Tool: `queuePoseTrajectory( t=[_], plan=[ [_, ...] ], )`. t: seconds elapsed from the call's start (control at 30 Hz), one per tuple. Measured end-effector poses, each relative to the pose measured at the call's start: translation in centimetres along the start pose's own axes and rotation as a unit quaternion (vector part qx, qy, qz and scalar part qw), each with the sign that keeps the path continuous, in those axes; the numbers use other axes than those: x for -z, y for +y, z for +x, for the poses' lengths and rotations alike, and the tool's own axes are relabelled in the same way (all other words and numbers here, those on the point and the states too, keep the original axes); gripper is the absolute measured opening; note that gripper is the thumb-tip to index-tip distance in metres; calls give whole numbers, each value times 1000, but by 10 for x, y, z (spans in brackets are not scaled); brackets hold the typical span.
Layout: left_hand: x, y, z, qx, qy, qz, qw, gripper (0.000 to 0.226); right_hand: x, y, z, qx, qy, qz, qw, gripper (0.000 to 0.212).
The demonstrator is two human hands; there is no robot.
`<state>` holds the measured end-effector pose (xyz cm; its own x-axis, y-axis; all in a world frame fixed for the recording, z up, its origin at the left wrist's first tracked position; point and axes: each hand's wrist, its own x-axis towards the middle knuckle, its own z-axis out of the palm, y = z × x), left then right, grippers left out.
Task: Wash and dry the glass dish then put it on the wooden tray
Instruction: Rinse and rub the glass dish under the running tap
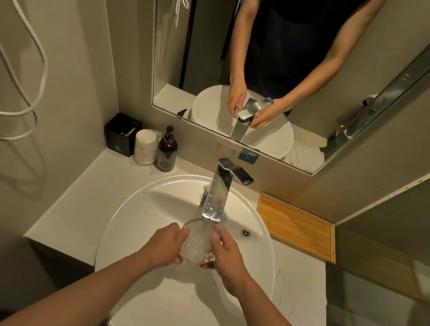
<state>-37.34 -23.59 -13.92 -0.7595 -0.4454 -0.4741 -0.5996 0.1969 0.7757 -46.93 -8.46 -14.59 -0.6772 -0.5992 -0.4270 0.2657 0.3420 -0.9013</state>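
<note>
Head view shows my left hand (165,243) and right hand (228,260) both gripping the round clear glass dish (197,243) under the chrome tap's (218,195) stream, over the white basin (142,207). I should turn it slowly, rinsing every face, grip firm since wet glass slips, before the wooden tray (297,226) on the bench.

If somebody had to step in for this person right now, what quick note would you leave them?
Left hand and right hand: both grip the glass dish from either side.
Dish: held over the white sink, under water running from the faucet.
Wooden tray: on the counter right of the sink, nothing on it.
Done: rinsing is under way.
Left: finish washing, dry the dish, set it on the tray.
</note>
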Motion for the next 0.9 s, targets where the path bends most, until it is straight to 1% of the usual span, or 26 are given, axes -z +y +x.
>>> queuePoseTrajectory(
  t=[0.07, 0.13, 0.23, 0.3, 0.4, 0.47, 0.57, 0.63, 0.73, 0.8, 0.9],
  plan=[
    [-1, -1, 0, -26, 8, 54, 998, 30, 0, -2, 1, 9, 4, 7, 1000, 34],
    [-4, 0, 0, -36, 13, 80, 996, 26, -1, 1, 1, 9, 9, 2, 1000, 33],
    [-6, 3, -3, -17, 15, 58, 998, 23, -1, 10, 0, 3, 7, -36, 999, 26],
    [-5, 2, -1, -17, 13, 63, 998, 20, 0, 12, 0, 4, 5, -53, 999, 28],
    [-2, 1, 1, -59, 15, 75, 995, 24, -1, 7, -1, 19, -12, -24, 999, 33],
    [-2, 1, 0, -70, 19, 72, 995, 26, -2, 5, -2, 23, -8, -18, 1000, 33],
    [-3, 3, 0, -46, 40, 49, 997, 31, -3, 11, -2, 1, 6, -30, 1000, 28],
    [-1, 3, 2, -32, 42, 36, 998, 35, -3, 14, -3, -11, -3, -20, 1000, 25],
    [3, 3, 3, -35, 21, 69, 997, 39, 0, 9, -4, -2, -4, -6, 1000, 28],
    [3, 2, 3, -64, 8, 95, 993, 33, 2, 6, -3, 16, -5, -1, 1000, 30],
    [-1, 1, 2, -89, 11, 128, 988, 22, 3, 7, -2, 30, -6, -27, 999, 29]
  ],
)
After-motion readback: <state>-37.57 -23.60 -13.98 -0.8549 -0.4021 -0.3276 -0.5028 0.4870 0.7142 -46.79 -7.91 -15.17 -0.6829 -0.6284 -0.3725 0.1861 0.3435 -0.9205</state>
